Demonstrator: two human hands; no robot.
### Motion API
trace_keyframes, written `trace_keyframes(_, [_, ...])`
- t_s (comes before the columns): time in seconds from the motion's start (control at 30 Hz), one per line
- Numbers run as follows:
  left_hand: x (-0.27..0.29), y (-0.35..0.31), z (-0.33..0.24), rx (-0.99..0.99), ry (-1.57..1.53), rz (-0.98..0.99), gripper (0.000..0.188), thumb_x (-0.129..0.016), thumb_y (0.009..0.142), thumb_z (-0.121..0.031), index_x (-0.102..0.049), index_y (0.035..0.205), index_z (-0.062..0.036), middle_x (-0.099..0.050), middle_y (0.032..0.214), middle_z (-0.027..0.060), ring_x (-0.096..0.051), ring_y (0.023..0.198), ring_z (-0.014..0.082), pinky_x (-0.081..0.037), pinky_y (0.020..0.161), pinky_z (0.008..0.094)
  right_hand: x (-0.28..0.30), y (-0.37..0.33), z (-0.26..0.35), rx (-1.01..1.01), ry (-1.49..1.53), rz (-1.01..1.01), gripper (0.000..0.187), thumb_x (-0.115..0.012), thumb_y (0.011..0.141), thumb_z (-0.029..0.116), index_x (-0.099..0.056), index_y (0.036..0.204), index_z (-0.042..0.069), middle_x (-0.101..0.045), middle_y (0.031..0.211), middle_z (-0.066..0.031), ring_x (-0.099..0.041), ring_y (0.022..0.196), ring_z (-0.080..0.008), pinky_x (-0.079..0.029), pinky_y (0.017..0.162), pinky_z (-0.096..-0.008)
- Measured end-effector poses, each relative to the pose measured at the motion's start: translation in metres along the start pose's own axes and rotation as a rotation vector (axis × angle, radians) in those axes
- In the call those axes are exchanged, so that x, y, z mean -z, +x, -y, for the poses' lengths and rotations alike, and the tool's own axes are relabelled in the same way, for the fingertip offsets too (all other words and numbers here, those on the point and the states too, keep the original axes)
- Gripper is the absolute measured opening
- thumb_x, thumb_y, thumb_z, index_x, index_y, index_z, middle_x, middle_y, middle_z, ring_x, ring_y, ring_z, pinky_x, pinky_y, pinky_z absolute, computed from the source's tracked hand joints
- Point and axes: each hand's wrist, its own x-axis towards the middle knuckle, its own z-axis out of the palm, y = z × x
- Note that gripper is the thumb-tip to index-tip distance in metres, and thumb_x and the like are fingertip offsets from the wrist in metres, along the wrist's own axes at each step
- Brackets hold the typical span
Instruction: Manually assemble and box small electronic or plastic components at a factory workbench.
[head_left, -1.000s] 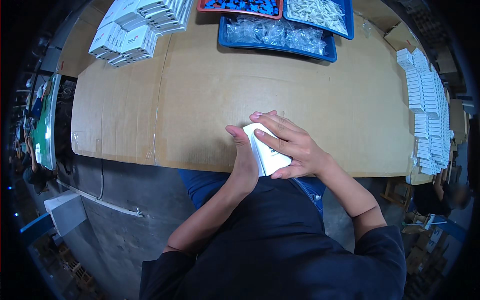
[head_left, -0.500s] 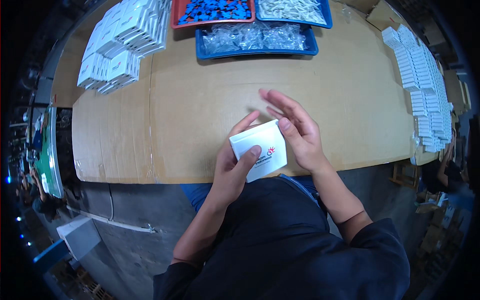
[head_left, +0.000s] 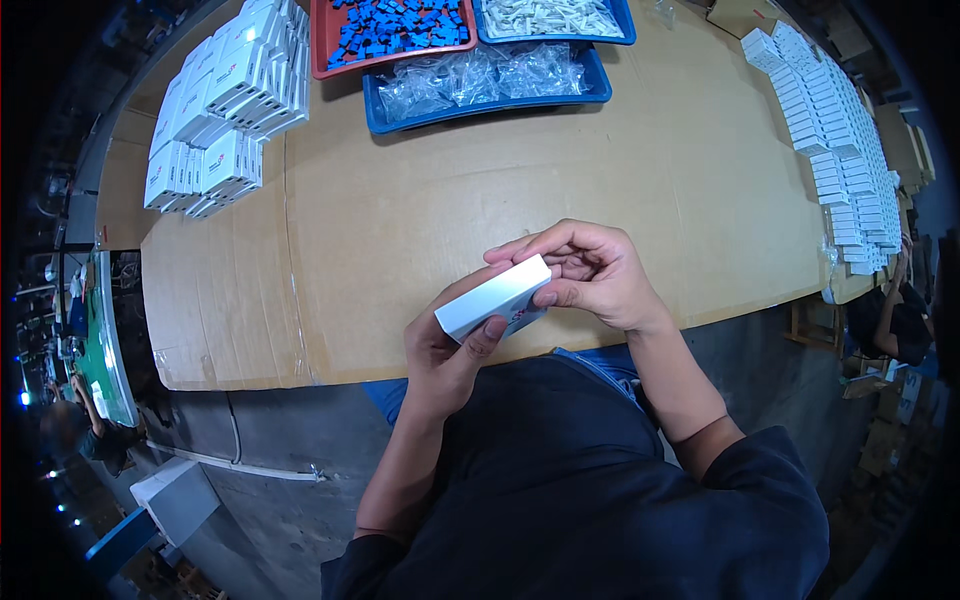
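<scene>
A small white box [head_left: 494, 299] with a red mark on its broad face is held in front of my body, just over the table's near edge. It is tilted so that a narrow, plain side faces up. My left hand [head_left: 449, 349] grips its left end, thumb on the printed face and fingers behind. On the right end, my right hand [head_left: 589, 272] holds the corner between thumb and curled fingers. Some of the fingers of both hands are hidden behind the box.
Stacks of white boxes [head_left: 221, 105] stand at the far left of the cardboard-covered table [head_left: 420, 205], with more stacked small boxes [head_left: 835, 150] along the right. At the back are a red tray [head_left: 322, 72] of blue pieces, a blue tray [head_left: 628, 35] of white pieces and a blue tray [head_left: 490, 112] of clear plastic bags.
The box has been tipped from showing its printed face to showing a narrow side. My right hand has come down and its fingers have closed on the box's right end. The view has shifted slightly.
</scene>
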Motion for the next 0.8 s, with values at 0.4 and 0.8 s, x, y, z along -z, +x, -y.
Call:
trace_keyframes(0.4, [0.002, 0.0, -0.003, 0.007, 0.019, 0.095, 0.045, -0.067, 0.104, -0.016, -0.057, 0.143, 0.004, -0.061, 0.141, 0.0161, -0.058, 0.131, 0.0244, -0.049, 0.109, 0.039, 0.007, 0.004, 0.002, -0.082, 0.075, 0.104, 0.039, -0.084, 0.083, -0.004, -0.063, 0.116, -0.002, -0.065, 0.135, -0.0304, -0.068, 0.124, -0.0288, -0.06, 0.102, -0.0372])
trace_keyframes(0.8, [-0.005, 0.016, 0.001, 0.226, -0.369, -0.192, 0.065, -0.048, 0.112, -0.032, -0.021, 0.167, -0.0086, -0.058, 0.144, 0.0129, -0.062, 0.13, 0.026, -0.057, 0.104, 0.0427, -0.019, 0.006, 0.0, 0.248, -0.864, -0.023, 0.089, -0.095, 0.07, 0.018, -0.055, 0.149, 0.012, -0.041, 0.163, -0.0165, -0.038, 0.152, -0.0375, -0.04, 0.12, -0.0517])
